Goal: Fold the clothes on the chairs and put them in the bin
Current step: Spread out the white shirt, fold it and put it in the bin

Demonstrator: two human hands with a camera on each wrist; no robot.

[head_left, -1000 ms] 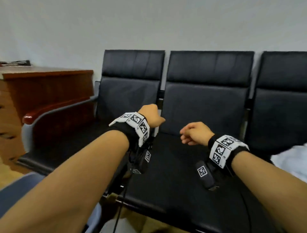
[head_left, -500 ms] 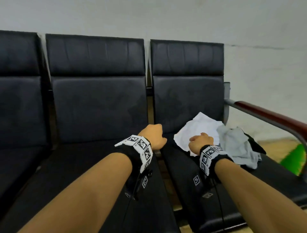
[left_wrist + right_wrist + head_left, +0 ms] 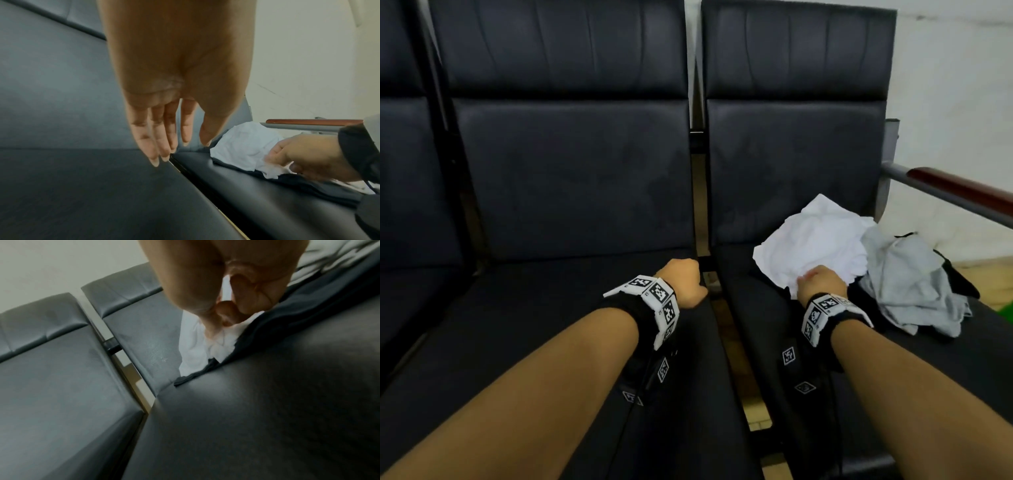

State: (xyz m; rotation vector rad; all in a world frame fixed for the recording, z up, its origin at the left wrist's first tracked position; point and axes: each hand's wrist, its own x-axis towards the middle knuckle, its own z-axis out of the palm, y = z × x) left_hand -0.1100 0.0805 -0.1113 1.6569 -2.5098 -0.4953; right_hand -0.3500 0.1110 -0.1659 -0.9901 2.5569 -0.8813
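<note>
A crumpled white garment [image 3: 818, 240] lies on the rightmost black chair seat [image 3: 767, 342], with a grey garment [image 3: 914, 287] beside it and a black one [image 3: 959, 277] underneath. My right hand [image 3: 820, 282] pinches the near edge of the white garment [image 3: 207, 352] between thumb and fingers [image 3: 224, 321]. The left wrist view shows that same pinch by the right hand [image 3: 304, 155] on the white cloth [image 3: 240, 142]. My left hand [image 3: 683, 279] hovers over the middle seat near the gap between chairs, its fingers [image 3: 162, 146] straight and holding nothing. No bin is in view.
Black padded chairs stand in a row against a white wall. A metal armrest with a wooden top [image 3: 959, 192] borders the right chair. The middle seat [image 3: 551, 325] carries no clothes. Something green [image 3: 1007, 313] shows on the floor at the far right.
The head view has swung right from the left chairs to the rightmost chair. My right hand has reached the white garment and pinched its edge. My left hand followed to the seat gap.
</note>
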